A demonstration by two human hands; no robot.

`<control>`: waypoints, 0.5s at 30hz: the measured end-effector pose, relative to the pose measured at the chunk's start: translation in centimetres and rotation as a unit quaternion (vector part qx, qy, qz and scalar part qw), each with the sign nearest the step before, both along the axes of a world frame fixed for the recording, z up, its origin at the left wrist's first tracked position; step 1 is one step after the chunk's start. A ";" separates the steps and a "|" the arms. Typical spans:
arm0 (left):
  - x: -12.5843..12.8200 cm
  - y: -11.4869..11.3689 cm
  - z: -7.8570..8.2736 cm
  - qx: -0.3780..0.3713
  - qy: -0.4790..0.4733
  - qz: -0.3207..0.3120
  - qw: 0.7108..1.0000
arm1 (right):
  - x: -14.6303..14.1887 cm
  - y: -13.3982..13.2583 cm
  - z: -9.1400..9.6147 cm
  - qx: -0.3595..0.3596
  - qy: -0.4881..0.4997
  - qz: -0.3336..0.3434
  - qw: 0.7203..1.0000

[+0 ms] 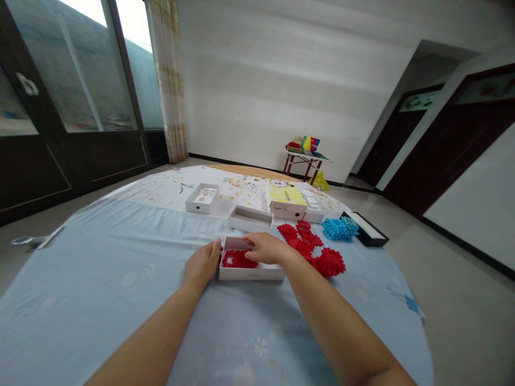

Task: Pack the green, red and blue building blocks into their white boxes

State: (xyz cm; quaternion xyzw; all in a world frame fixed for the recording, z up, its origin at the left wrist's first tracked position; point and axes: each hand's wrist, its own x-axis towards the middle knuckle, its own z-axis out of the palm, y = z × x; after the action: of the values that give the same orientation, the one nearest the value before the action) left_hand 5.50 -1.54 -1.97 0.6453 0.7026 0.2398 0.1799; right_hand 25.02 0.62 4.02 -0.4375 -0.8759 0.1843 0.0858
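Red, nubbly material (241,259) lies in the white box (251,274) under my right hand (263,247), fingers half-spread; whether they grip, I can't tell. My left hand (202,264), loosely curled, rests at the box's left wall. Arranging seems the step; next calls for light pressing. Right of the box lie red pieces (330,262) and, beyond, a blue bundle (340,229).

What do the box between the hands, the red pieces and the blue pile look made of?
Box: likely cardboard, smooth matte white; thin straight walls, crisp edges.
Red pieces: perhaps felt or foam, matte; scalloped edges, no glints.
Blue pile: similar, matte and bumpy; too blurred to settle.
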 end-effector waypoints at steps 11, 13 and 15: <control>0.1 -0.2 0.2 -0.002 0.006 0.005 1.000 | 0.4 0.8 -1.8 0.021 -0.095 0.093 0.991; 0.1 -0.1 0.1 -0.004 0.003 0.004 1.000 | 0.5 0.8 -1.5 0.024 -0.099 0.084 0.991; 0.1 0.1 0.0 -0.005 0.003 0.002 1.000 | 0.4 0.7 -0.9 0.023 -0.094 0.076 0.992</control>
State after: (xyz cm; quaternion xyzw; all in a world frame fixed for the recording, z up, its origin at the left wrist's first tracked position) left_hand 5.59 -1.46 -2.02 0.6439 0.7055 0.2349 0.1801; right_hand 25.46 1.34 3.08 -0.3828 -0.9149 0.1279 -0.0011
